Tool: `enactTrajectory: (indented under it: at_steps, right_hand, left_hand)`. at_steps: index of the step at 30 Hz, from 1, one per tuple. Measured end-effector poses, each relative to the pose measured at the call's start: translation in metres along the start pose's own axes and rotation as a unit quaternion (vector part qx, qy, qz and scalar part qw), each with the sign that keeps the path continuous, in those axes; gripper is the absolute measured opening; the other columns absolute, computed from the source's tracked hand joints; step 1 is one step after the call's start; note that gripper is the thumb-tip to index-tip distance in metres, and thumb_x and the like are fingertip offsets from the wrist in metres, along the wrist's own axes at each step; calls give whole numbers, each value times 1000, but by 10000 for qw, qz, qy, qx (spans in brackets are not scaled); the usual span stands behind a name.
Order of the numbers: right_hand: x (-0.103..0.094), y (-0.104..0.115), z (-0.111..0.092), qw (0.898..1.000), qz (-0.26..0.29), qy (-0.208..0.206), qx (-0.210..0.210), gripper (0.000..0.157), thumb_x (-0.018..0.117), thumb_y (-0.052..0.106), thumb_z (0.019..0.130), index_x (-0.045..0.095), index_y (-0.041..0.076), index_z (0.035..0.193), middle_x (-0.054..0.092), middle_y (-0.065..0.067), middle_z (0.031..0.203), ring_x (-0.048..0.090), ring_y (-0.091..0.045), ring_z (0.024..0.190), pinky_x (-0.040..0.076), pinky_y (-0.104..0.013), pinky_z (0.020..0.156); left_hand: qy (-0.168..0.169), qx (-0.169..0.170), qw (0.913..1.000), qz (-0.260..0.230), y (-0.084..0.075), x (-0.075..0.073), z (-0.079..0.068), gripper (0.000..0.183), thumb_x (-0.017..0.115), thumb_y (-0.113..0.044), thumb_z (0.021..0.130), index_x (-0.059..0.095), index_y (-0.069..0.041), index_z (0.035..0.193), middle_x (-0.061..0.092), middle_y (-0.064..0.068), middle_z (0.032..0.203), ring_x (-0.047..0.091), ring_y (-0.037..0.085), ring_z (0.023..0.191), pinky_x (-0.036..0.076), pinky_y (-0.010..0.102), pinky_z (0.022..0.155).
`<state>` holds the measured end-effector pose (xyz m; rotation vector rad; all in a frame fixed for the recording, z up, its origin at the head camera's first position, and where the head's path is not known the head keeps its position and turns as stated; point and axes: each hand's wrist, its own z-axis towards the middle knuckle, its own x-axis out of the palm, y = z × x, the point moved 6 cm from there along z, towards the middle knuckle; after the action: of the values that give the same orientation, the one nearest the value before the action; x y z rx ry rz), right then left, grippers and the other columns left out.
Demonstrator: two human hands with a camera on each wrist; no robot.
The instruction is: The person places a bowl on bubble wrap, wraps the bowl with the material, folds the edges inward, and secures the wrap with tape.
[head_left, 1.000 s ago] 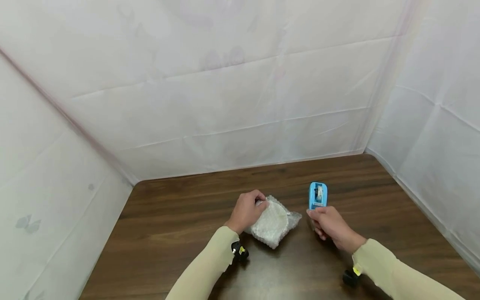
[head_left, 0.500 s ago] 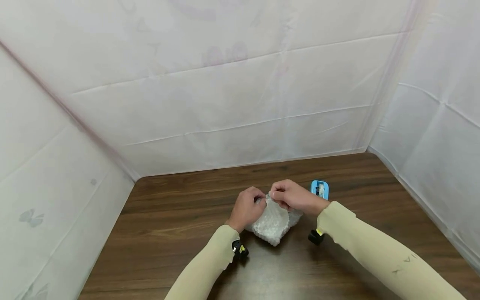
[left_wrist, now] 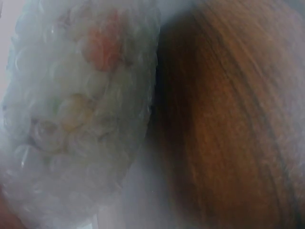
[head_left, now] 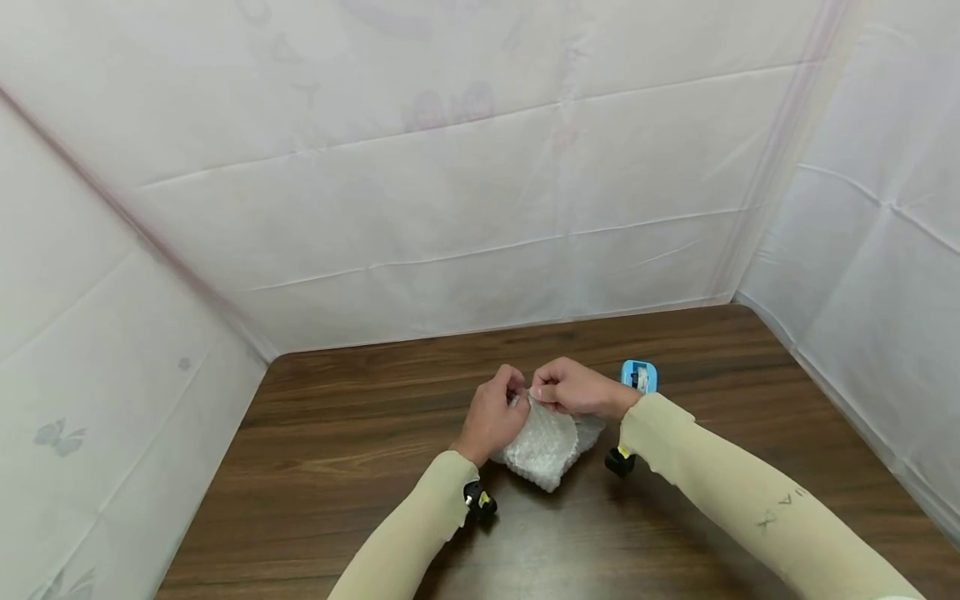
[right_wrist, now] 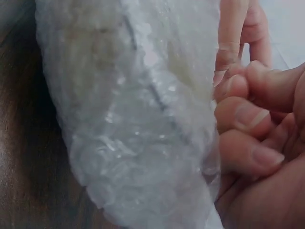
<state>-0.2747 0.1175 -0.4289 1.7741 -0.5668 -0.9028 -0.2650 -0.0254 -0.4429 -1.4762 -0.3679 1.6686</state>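
A bubble-wrapped package (head_left: 544, 448) lies on the wooden table between my two hands. With curled fingers my left hand (head_left: 489, 423) holds the wrap at its upper left side. My right hand (head_left: 576, 389) has its thumb and forefinger pinched together at the far corner, on a tiny pale bit that looks like tape; its outline is hard to make out. In the left wrist view, red and yellow patches show through the bubble wrap (left_wrist: 76, 114). The right wrist view has the wrap (right_wrist: 128, 124) close up, with curled fingers (right_wrist: 248, 152) along its right edge.
Behind my right wrist stands a light blue tape dispenser (head_left: 640, 373), partly hidden. The dark wooden table (head_left: 360, 433) ends at white cloth walls (head_left: 450, 208) at the back and both sides. Black wrist cameras (head_left: 480, 500) hang under the sleeves.
My right hand has left the tape dispenser and moved left to the package's far corner, then slightly further left toward my left hand. The left hand has stayed on the wrap.
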Motion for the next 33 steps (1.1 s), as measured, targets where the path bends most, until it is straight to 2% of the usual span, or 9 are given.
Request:
enactTrajectory:
  at_steps: [3, 7, 13, 18, 21, 25, 29, 33]
  right_hand:
    - [-1, 2, 1, 10000, 82, -7, -49, 31, 52, 13, 110, 61, -6, 88, 45, 0, 63, 27, -13, 48, 34, -28, 52]
    - [-1, -1, 7, 9998, -101, 18, 160, 32, 55, 16, 109, 60, 1, 81, 42, 2, 59, 27, -13, 48, 33, -28, 52]
    - [1, -3, 11, 9983, -471, -61, 350, 37, 55, 13, 108, 55, 9, 71, 40, 3, 57, 29, -12, 48, 34, -28, 52]
    - [3, 1, 11, 9957, -767, -263, 441, 43, 56, 12, 107, 52, 11, 65, 37, 4, 53, 28, -11, 46, 32, -27, 51]
    - [5, 4, 11, 9917, -1109, -447, 476, 46, 57, 11, 106, 48, 15, 61, 34, 5, 52, 25, -10, 46, 31, -26, 51]
    - [6, 6, 11, 9818, -1671, -635, 642, 49, 54, 10, 104, 40, 18, 58, 29, 6, 50, 22, -9, 45, 28, -25, 48]
    - [6, 6, 11, 9736, -1967, -734, 893, 51, 55, 12, 104, 38, 19, 56, 29, 6, 48, 25, -8, 42, 29, -24, 45]
    - [4, 6, 10, 9691, -2063, -778, 1102, 50, 55, 11, 100, 36, 20, 54, 27, 6, 47, 24, -9, 41, 28, -25, 43]
  left_hand:
    - [-64, 215, 9997, -34, -2, -1, 1, 10, 61, -7, 99, 60, -9, 109, 67, 5, 92, 57, 13, 78, 49, 25, 70]
    - [-143, 375, 9992, -90, -4, -3, 1, 11, 60, -4, 98, 58, -8, 108, 67, 6, 90, 60, 14, 77, 49, 25, 70]
    - [-39, 107, 9995, -284, -1, -2, -2, 10, 52, -7, 103, 58, -12, 110, 70, 4, 97, 60, 12, 78, 50, 26, 72]
    - [-48, 18, 9998, -200, -1, -2, -2, 19, 51, -13, 104, 70, -16, 106, 74, 2, 98, 60, 11, 77, 50, 25, 72]
    - [-13, 65, 10000, -69, -1, -2, -2, 21, 56, -14, 103, 77, -13, 106, 77, 3, 101, 67, 14, 84, 55, 27, 76]
    - [172, 87, 9998, 90, -3, -2, -3, 22, 61, -17, 101, 80, -10, 109, 77, 5, 108, 73, 19, 98, 59, 33, 85]
    - [360, 29, 9993, 69, -3, -2, -4, 19, 64, -18, 98, 75, -12, 111, 75, 5, 110, 71, 20, 97, 58, 35, 85]
    - [475, 148, 9987, 81, -4, 0, -5, 23, 65, -18, 97, 74, -14, 118, 75, 4, 115, 70, 19, 101, 58, 35, 88]
